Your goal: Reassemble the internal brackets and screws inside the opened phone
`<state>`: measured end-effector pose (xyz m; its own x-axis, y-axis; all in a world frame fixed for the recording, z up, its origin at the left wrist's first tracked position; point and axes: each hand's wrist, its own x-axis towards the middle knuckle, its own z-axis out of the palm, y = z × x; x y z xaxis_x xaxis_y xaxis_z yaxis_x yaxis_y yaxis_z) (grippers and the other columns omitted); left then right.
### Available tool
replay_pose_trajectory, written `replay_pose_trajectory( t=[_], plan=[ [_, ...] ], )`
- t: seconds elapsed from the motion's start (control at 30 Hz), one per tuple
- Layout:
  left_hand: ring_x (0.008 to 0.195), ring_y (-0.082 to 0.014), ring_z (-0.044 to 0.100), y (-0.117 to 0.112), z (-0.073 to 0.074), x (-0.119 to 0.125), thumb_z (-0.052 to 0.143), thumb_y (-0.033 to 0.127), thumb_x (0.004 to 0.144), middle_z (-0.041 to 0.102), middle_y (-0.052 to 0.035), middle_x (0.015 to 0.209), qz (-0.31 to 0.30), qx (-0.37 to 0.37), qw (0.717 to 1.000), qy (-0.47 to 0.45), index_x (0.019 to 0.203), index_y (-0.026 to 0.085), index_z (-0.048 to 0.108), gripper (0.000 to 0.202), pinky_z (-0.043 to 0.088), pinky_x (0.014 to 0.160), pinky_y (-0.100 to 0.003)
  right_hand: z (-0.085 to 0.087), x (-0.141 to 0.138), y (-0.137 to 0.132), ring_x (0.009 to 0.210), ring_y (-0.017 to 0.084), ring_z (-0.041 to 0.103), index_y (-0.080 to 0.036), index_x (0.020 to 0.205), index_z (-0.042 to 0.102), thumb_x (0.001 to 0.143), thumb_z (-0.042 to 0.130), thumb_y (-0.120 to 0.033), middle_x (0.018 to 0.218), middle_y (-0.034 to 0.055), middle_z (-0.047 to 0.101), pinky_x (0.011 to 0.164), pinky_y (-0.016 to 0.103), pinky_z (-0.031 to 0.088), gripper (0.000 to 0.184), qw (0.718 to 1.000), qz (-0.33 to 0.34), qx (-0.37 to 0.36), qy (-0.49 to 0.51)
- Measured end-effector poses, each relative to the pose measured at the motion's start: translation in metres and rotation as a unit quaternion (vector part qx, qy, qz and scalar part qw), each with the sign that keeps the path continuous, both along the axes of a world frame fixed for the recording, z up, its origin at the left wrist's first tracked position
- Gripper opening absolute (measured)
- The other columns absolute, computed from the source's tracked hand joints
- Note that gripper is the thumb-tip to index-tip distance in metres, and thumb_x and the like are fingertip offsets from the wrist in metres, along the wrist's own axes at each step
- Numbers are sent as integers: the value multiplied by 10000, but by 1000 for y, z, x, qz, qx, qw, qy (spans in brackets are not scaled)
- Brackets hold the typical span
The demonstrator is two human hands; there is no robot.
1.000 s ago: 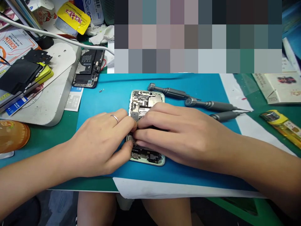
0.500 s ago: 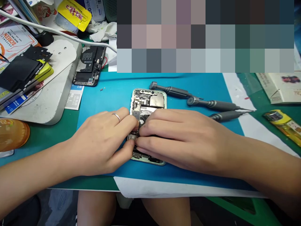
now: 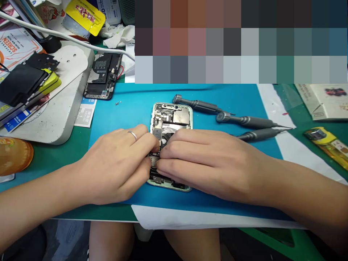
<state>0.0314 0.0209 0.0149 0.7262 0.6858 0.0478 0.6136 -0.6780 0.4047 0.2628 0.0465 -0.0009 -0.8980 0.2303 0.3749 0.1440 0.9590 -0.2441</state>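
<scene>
An opened smartphone (image 3: 181, 116) with a pale green frame lies on the blue mat (image 3: 122, 119), its inner parts bare. My left hand (image 3: 122, 159), a ring on one finger, is closed at the phone's left edge, with curled fingers over the inside and the thumb by the rim. From the other side my right hand (image 3: 206, 159) covers the phone's middle and right side. Its fingers are pressed together and bent down, their tips near those of the left. Whatever is between the right fingertips is hidden.
Behind the phone and to its right lie several grey screwdrivers (image 3: 244, 120). A detached phone screen assembly (image 3: 101, 78) rests at the back left, near tiny screws (image 3: 117, 103). A white block (image 3: 65, 123) bears phone parts. An orange jar (image 3: 15, 156) stands left, a yellow tool (image 3: 326, 145) right.
My left thumb has drawn back slightly to the left, baring more of the phone's lower left part. My right hand has sunk a little. The phone has stayed in place.
</scene>
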Motion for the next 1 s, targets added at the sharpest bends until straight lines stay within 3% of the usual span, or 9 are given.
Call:
replay_pose_trajectory(
  t=[0.3, 0.7, 1.0],
  plan=[
    [703, -174, 530, -1, -1, 1, 448, 220, 994, 582, -38, 884, 2, 17, 1000, -7, 962, 182, 554, 118, 388, 623, -326, 0, 2, 0, 874, 191, 566, -175, 861, 645, 1073, 393, -134, 906, 72, 665, 770, 344, 513, 331, 1000, 5, 10, -15],
    [722, -178, 530, -1, -2, 0, 459, 206, 997, 572, -42, 888, -3, 21, 1000, -11, 966, 149, 590, 146, 386, 641, -338, -2, -2, 1, 841, 198, 602, -152, 836, 676, 1027, 556, -158, 863, 79, 696, 737, 366, 527, 225, 999, -37, 14, 18],
    [729, -181, 529, -1, 0, 1, 458, 199, 998, 568, -42, 891, -5, 10, 1000, -10, 970, 143, 596, 151, 385, 649, -338, -2, -4, 0, 820, 197, 600, -133, 861, 718, 1027, 561, -170, 861, 86, 702, 726, 363, 509, 232, 999, -45, 1, 22]
  ],
)
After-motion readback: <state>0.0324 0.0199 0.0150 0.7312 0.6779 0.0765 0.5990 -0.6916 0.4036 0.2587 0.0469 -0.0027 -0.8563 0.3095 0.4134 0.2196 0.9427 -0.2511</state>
